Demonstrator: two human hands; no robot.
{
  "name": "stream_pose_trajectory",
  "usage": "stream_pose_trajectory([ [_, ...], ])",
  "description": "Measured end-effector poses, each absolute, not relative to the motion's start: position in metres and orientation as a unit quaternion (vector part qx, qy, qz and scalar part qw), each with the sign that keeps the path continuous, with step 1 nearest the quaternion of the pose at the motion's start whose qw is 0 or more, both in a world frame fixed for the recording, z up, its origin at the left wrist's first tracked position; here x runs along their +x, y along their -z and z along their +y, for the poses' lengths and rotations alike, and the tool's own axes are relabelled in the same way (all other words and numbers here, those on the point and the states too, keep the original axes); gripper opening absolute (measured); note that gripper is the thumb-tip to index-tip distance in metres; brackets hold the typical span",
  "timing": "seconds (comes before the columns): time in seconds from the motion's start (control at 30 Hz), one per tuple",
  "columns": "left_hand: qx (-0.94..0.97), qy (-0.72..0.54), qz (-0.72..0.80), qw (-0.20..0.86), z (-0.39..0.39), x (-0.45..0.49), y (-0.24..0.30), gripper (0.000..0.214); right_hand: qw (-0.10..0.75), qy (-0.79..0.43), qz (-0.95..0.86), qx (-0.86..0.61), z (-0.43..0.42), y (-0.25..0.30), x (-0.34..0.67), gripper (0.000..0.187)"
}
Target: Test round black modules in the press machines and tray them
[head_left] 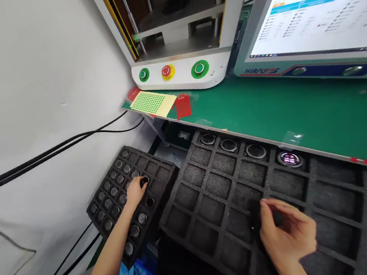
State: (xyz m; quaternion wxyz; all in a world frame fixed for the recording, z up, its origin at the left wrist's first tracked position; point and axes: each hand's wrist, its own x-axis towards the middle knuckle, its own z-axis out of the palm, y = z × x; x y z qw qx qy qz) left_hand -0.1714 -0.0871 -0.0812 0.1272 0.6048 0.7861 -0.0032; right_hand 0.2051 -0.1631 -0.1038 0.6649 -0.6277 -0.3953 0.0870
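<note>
My left hand (136,191) reaches over the smaller black foam tray (154,184), thumb and fingers closed on a dark round watch case (145,181) at one of its pockets. Several similar round pieces fill the pockets around it, among them a dark one (150,202) just below. Above the larger black foam tray (221,214), my right hand (288,233) is pinched, fingertips together; what it holds, if anything, is too small to name. Along that tray's back row lie several round watch cases (255,151), and one watch (290,159) has a lit display.
Behind the trays runs a green bench top (265,108) with a taped front edge. On it stand a machine with a red stop button (166,71) and green buttons, and a monitor (314,16). A yellow sticker sheet (152,103) and red strips (183,106) lie left. Black cables (57,145) cross the wall.
</note>
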Motion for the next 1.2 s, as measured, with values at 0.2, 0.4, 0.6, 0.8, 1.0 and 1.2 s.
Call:
stream_pose_trajectory([
  [0.2, 0.556, -0.028, 0.815, 0.162, -0.071, -0.160, 0.079, 0.030, 0.656, -0.075, -0.408, -0.631, -0.162, 0.102, 0.205, 0.026],
  [0.4, 0.541, -0.200, 0.790, 0.207, -0.078, -0.136, 0.026, 0.044, 0.641, -0.092, -0.427, -0.631, -0.168, 0.075, 0.201, 0.022],
  [0.6, 0.341, -0.390, 0.507, 0.689, -0.101, -0.057, -0.037, 0.052, 0.657, -0.230, -0.463, -0.548, -0.170, 0.002, 0.188, 0.027],
  [0.8, 0.222, -0.322, 0.311, 0.866, -0.109, 0.017, -0.049, 0.040, 0.659, -0.278, -0.481, -0.507, -0.166, -0.040, 0.186, 0.041],
  [1.0, 0.254, -0.318, 0.294, 0.865, -0.115, 0.038, -0.046, 0.040, 0.680, -0.374, -0.366, -0.514, -0.166, -0.045, 0.183, 0.037],
  [1.2, 0.281, -0.326, 0.322, 0.843, -0.119, 0.041, -0.045, 0.039, 0.686, -0.441, -0.321, -0.481, -0.166, -0.047, 0.184, 0.031],
])
